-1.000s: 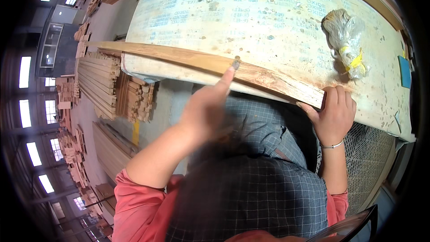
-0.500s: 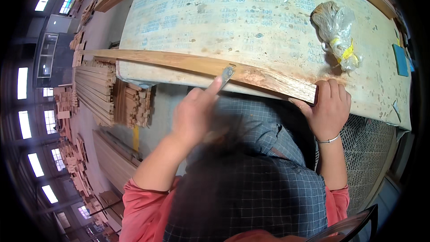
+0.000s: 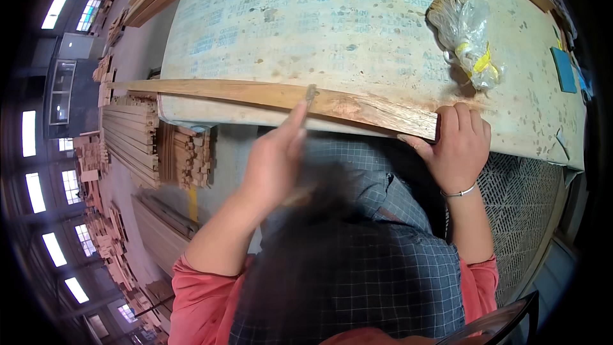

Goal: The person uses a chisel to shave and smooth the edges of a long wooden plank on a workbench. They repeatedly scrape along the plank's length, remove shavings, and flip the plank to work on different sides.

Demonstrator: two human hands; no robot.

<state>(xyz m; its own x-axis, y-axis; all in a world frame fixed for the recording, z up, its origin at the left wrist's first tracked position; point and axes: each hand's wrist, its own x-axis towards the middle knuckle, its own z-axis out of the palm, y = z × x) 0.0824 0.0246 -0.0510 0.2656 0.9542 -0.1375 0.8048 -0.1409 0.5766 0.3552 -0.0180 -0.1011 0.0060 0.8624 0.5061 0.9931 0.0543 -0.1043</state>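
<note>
Several bright windows [image 3: 29, 133]: down the far left wall, with loose wood pieces [image 3: 89, 160] piled on the floor near them
Stack of strips [image 3: 129, 140]: long, pale wood lying side by side, low down past the left end of the desk [image 3: 287, 32]
Plank [image 3: 236, 92]: long and narrow, lying along the near edge of the desk, its left end reaching out beyond it; smooth and tan on the left, paler and rougher toward the right
Left hand [image 3: 271, 160]: grasping a small tool, forefinger stretched out along it; blurred, so the other fingers' exact hold cannot be told
Small tool [image 3: 311, 94]: thin and greyish, its tip over the plank just left of the rough patch [image 3: 386, 114]; whether it touches the wood, I cannot tell
Tool handling: light, even pressure along the grain would probably serve best, the tip kept low so that a corner does not gouge the smooth face; that forefinger seems well placed for guiding it
Right hand [image 3: 461, 147]: grasping the plank's right end, fingers over the end and thumb at the near edge
Steadying: a firm hold there should stop the plank from sliding or rocking; fingertips are best kept out of the tool's line
Plastic bag [image 3: 474, 32]: clear, crumpled, tied with yellow, lying on the desk beyond the right hand
Blue block [image 3: 564, 69]: flat, near the desk's right edge
</note>
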